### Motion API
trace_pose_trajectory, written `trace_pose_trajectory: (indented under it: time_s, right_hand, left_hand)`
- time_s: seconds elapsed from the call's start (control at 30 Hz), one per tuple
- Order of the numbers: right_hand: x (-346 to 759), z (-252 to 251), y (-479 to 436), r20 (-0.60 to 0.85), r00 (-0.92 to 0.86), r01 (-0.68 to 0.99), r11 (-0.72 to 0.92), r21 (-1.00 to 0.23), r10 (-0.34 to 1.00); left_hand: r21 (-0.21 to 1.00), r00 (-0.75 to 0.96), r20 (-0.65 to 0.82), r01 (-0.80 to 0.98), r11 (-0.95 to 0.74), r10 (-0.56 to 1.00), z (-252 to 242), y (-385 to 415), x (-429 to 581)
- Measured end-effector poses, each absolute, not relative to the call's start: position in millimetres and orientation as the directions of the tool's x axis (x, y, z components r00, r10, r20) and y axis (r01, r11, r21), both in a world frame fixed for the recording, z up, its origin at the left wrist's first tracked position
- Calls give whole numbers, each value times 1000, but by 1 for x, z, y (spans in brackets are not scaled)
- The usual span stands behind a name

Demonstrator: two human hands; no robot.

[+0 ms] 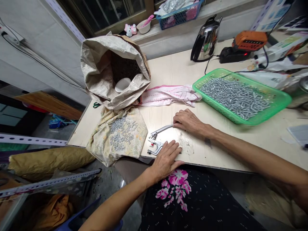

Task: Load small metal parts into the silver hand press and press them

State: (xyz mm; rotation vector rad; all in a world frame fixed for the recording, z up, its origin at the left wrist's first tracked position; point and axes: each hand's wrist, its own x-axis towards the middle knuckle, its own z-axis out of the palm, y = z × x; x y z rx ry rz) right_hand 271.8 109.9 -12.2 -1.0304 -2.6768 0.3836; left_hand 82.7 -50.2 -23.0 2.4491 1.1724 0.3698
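A pair of metal snap-fastener pliers [157,148] lies near the table's front edge, handles spread apart, with a spring and a small red part by its C-shaped jaw. My right hand [189,121] has its fingers curled over the end of the raised upper handle. My left hand [167,158] lies flat on the lower part of the pliers, fingers stretched out and covering the lower handle. Left of the jaw, many small silver metal pins [121,134] are heaped on a patterned cloth [138,123].
A green basket [243,121] of similar silver pieces stands at right. Behind are an open woven sack [96,80] with a white dish [123,84], a pink-white towel [168,95], a steel kettle [208,38] and an orange battery [250,40] on its charger.
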Motion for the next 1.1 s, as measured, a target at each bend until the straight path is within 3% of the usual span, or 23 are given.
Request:
trace_pose_trajectory:
  time_s: [0.1,0.3,0.47,0.6,0.7,0.8,0.9,1.03,1.1]
  right_hand:
    - [250,0,96,162,-744,585,749,-311,648]
    - [177,15,53,105,-937,302,923,-237,333]
    - [155,9,49,68,-949,295,945,-143,307]
    - [150,1,57,44,-931,354,928,-118,361]
    - [153,10,62,77,-923,359,914,-189,378]
    - [178,37,69,249,-848,406,875,-263,468]
    - [237,71,84,481,-613,563,774,-290,627]
    - [336,95,109,571,-375,836,532,-133,731]
    - [368,93,114,575,-399,797,580,-168,714]
  left_hand:
    - [507,621,60,655,-560,781,-18,-47,81]
    - [573,613,-50,664,-480,789,-20,-49,80]
    - [565,613,-108,686,-459,783,-25,-44,78]
    - [559,631,-76,668,-491,772,-31,-29,84]
    - [543,643,-54,661,-517,764,-33,-23,90]
    - [501,696,21,615,-610,718,-28,-25,84]
    - [386,624,198,659,-646,756,-19,-28,55]
    - [254,220,372,910,-327,902,-9,-16,-11]
    - [170,112,336,970,-176,935,-7,-5,-39]
